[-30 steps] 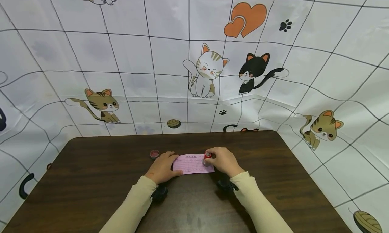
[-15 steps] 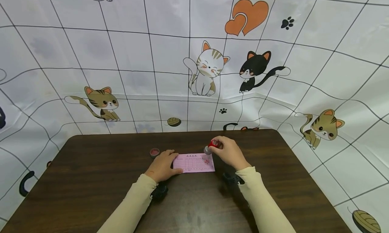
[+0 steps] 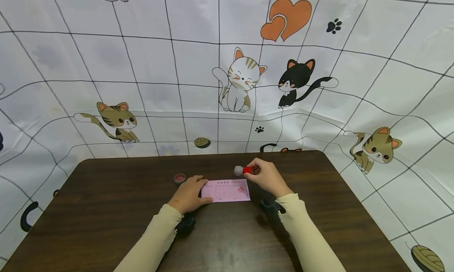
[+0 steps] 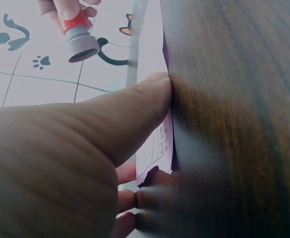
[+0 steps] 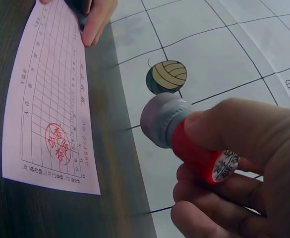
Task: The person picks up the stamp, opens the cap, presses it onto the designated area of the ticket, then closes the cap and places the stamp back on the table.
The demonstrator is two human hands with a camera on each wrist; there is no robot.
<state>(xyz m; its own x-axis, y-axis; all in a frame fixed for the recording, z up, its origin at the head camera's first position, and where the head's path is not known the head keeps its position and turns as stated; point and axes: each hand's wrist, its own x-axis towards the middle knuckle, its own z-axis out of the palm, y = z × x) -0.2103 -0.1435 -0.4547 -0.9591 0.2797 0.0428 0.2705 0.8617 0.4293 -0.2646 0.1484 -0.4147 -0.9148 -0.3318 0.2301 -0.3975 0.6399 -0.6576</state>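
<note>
Dark brown wood makes up the single surface (image 3: 106, 217), with one white cloth (image 3: 159, 63) behind it; on that cloth the head view shows four whole cats. Leftmost among the loose things is one small round pot (image 3: 179, 183) with red inside, which only the head view catches, just beyond the left hand (image 3: 188, 194). That hand, in one of two cream sleeves (image 3: 152, 236), has its thumb spread wide from its fingers and rests on the left end of the one pink slip (image 3: 227, 190), flat on the surface. The left wrist view alone gives away the slip's ragged end, the straight thumb lying along its edge.

At the slip's right end, the right wrist view makes out what the head view leaves tiny: one round red mark (image 5: 58, 144) with characters, and one row of red digits (image 5: 85, 151) beside it. Past the far edge, the one red-and-grey stamp (image 3: 242, 170) is held clear of the slip, grey end leftward; the right wrist view adds a lettered label (image 5: 226, 166) on its red end. The right hand (image 3: 267, 178) pinches it between thumb and fingers.
</note>
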